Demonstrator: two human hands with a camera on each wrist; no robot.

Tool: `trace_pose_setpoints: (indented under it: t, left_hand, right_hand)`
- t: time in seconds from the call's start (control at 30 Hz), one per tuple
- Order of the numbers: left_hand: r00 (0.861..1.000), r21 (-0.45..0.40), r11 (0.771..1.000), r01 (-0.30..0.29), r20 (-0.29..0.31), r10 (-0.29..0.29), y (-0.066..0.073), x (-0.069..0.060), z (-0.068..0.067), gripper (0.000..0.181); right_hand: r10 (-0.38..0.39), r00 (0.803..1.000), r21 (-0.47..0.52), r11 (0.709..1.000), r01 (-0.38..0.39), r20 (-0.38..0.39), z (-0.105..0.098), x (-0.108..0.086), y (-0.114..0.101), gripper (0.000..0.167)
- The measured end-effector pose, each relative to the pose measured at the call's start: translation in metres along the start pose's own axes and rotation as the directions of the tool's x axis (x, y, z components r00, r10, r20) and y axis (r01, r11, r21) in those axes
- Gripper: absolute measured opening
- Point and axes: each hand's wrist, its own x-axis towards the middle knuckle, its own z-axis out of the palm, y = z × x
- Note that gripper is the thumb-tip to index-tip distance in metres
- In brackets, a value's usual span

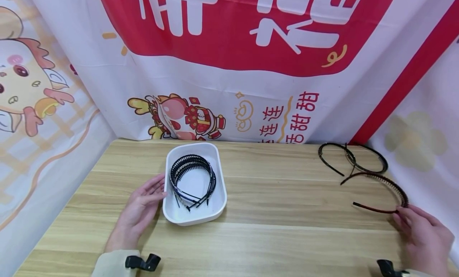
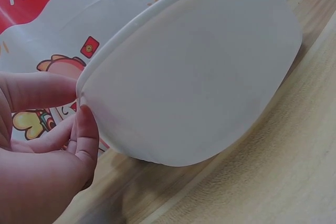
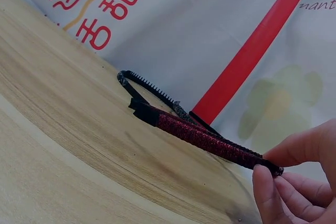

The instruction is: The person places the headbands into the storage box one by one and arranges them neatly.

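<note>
At the right side of the table my right hand (image 1: pixel 424 233) pinches a dark red glittery headband (image 3: pixel 205 140) between thumb and fingers. This headband has comb teeth and black tips, and its ends point left, away from the hand. My left hand (image 1: pixel 143 203) is at the left side of a white plastic box (image 1: pixel 222 197), with thumb and a finger pinching its rim (image 2: pixel 86 72). Several black toothed headbands (image 1: pixel 193 161) lie bunched together inside the box. Behind the red headband, two dark headbands (image 1: pixel 328 161) lie overlapping at the back right.
The wood-grain table (image 1: pixel 272 213) meets a printed white and red cloth (image 1: pixel 233 89) along its back edge. More cloth hangs at the left and at the right (image 1: pixel 430 149), close to my right hand. Black straps (image 1: pixel 143 263) show at the cuffs.
</note>
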Motion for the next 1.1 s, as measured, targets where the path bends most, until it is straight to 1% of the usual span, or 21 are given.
trace_pose_setpoints:
  t: [0.17,0.27,0.43,0.77,0.83,0.9,1.0,1.1]
  left_hand:
    - [1.000,0.007,1.000,0.001,-0.003,-0.001,0.000,0.000,0.000,0.059]
    - [1.000,0.011,1.000,0.009,-0.008,-0.009,0.001,0.000,0.001,0.059]
    - [1.000,0.006,1.000,0.014,-0.012,-0.014,0.001,0.000,0.001,0.058]
    - [1.000,0.001,1.000,0.009,-0.006,-0.009,0.001,0.000,0.001,0.057]
    - [1.000,0.003,1.000,0.010,-0.006,-0.010,0.001,0.000,0.001,0.057]
    - [1.000,0.003,1.000,0.009,-0.005,-0.009,0.001,0.000,0.001,0.057]
    - [1.000,0.001,1.000,0.005,-0.002,-0.005,0.001,0.000,0.000,0.057]
    - [1.000,0.000,1.000,0.002,0.001,-0.002,0.001,0.000,0.000,0.056]
  right_hand:
    - [0.004,1.000,-0.062,0.998,-0.005,-0.014,-0.002,0.001,0.000,0.033]
    - [-0.008,1.000,-0.076,0.997,0.007,-0.013,-0.002,0.001,0.000,0.034]
    - [-0.017,1.000,-0.072,0.997,0.018,0.023,-0.004,0.001,0.001,0.032]
    - [-0.015,0.996,-0.125,0.992,0.027,0.093,-0.001,0.000,0.005,0.035]
    - [-0.010,0.993,-0.132,0.991,0.026,0.116,-0.001,0.000,0.007,0.035]
    - [-0.016,0.987,-0.143,0.989,0.039,0.157,-0.001,0.000,0.010,0.035]
    - [-0.024,0.974,-0.149,0.987,0.059,0.225,-0.001,0.000,0.015,0.032]
    - [-0.020,0.962,-0.162,0.984,0.067,0.273,0.001,0.000,0.019,0.030]
